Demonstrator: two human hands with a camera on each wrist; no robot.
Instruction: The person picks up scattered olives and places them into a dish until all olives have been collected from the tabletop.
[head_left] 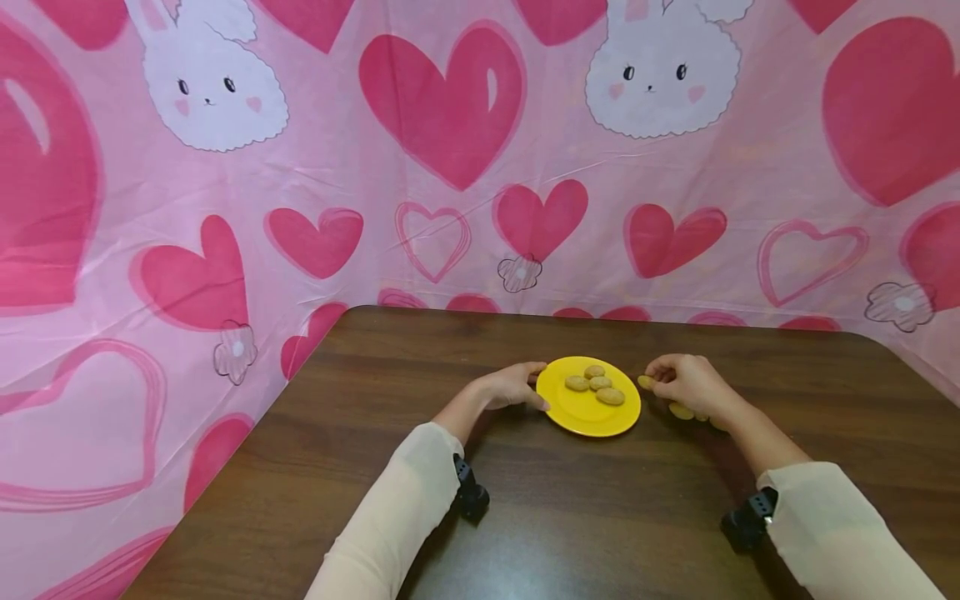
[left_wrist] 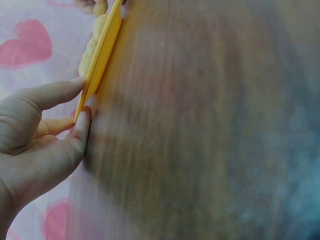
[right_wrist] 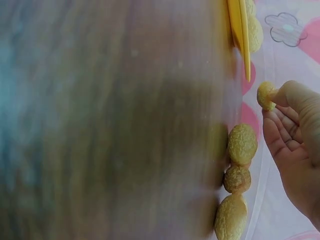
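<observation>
A yellow plate (head_left: 581, 419) lies on the brown table with several small potatoes (head_left: 600, 383) on it. At its left edge, my left hand (head_left: 510, 387) holds the rim between thumb and fingers; the left wrist view shows those fingers (left_wrist: 52, 95) against the rim. My right hand (head_left: 693, 385), just right of the plate, pinches one small potato (right_wrist: 266, 96) between thumb and fingertips, above the table. Under and behind that hand, three more potatoes (right_wrist: 237, 179) stand in a row on the table, partly hidden by the hand in the head view.
The wooden table (head_left: 585, 517) runs toward me and to both sides. A pink cloth (head_left: 435, 167) with hearts and rabbits hangs behind its far edge and along its left side. Small black cameras (head_left: 471, 492) sit on both wrists.
</observation>
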